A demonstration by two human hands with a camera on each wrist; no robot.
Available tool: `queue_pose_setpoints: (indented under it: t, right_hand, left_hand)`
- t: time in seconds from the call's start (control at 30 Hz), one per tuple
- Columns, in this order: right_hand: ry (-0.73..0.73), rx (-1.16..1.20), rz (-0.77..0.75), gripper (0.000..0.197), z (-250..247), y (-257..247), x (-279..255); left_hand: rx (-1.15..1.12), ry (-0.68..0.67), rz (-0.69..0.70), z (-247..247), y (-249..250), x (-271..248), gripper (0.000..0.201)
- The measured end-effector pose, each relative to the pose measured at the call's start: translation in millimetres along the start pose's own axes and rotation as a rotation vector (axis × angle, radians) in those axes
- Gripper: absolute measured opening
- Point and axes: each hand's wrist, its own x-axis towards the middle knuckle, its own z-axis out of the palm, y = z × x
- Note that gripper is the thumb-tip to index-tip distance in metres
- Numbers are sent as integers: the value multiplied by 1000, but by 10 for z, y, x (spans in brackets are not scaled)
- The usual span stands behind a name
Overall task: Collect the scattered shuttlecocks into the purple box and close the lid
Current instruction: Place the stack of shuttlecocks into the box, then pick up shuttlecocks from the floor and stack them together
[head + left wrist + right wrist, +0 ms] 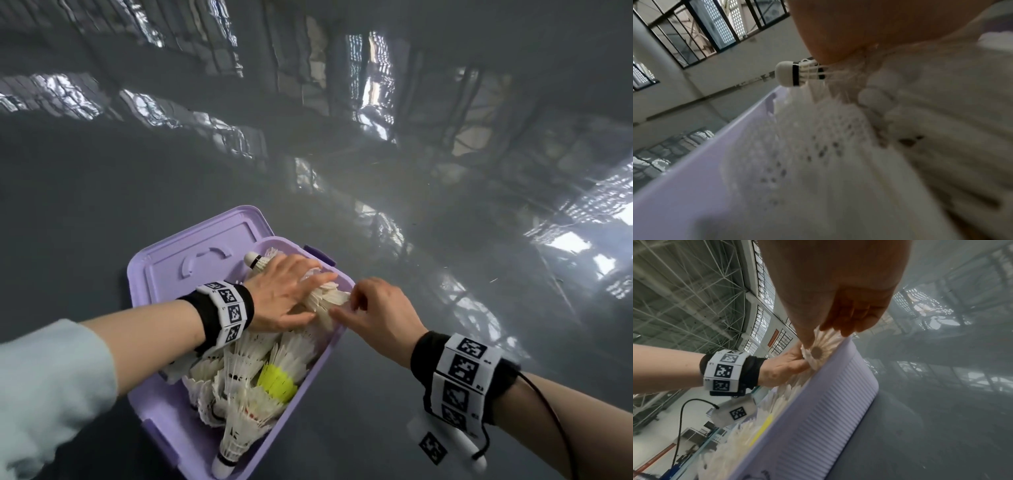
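Note:
The purple box (318, 363) sits on the floor, packed with several white shuttlecocks and one yellow one (277, 382). Its lid (191, 260) lies flat at the box's far-left side. My left hand (294, 294) lies across the pile with its fingers straight, pressing on a white shuttlecock (329, 298) at the right rim. My right hand (356, 301) pinches that shuttlecock's feather skirt (820, 350) between thumb and fingers, just above the ribbed box wall (818, 426). In the left wrist view, a cork-tipped shuttlecock (789, 73) pokes out from under my palm.
Glossy grey floor (445, 205) with window reflections surrounds the box. A dark purple latch (320, 255) sticks out at the box's far corner. One shuttlecock (236, 442) lies cork-down at the near end of the box.

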Motion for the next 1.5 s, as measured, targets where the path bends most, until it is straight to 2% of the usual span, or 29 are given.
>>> queue_pose_setpoints:
  t: [0.17, 0.3, 0.43, 0.5, 0.6, 0.73, 0.93, 1.07, 1.2, 1.37, 1.5]
  right_hand:
    - [17, 82, -8, 46, 20, -14, 10]
    - [-3, 62, -48, 33, 78, 24, 69]
    - [17, 75, -48, 33, 126, 39, 53]
    - [26, 98, -36, 34, 105, 48, 47]
    - [46, 127, -37, 32, 42, 57, 53]
    - [36, 173, 4, 35, -18, 93, 48]
    - [11, 239, 83, 38, -134, 87, 37]
    - [15, 365, 198, 35, -324, 182, 13]
    - [126, 547, 370, 36, -643, 426, -123]
    - [268, 639, 621, 33, -1330, 825, -716]
    - [422, 588, 749, 33, -1996, 1194, -1341]
  left_hand:
    - [-61, 92, 86, 18, -117, 105, 72]
    - [-109, 65, 85, -10, -172, 181, 85]
    - [-4, 47, 54, 24, -184, 206, 91]
    - [-36, 69, 70, -22, -179, 230, 90]
    - [-122, 102, 29, -132, -158, 190, 96]
    - [-110, 115, -62, -239, -166, 132, 109]
    - [-310, 220, -67, -521, -177, 135, 98]
    - [-508, 322, -30, -915, -102, 401, 88]
    - [-776, 335, 2, -1322, 352, 985, 56]
    - [-997, 217, 113, -1495, 1427, 1783, 16]
    - [-1009, 108, 149, -1507, 2412, 2109, 17]
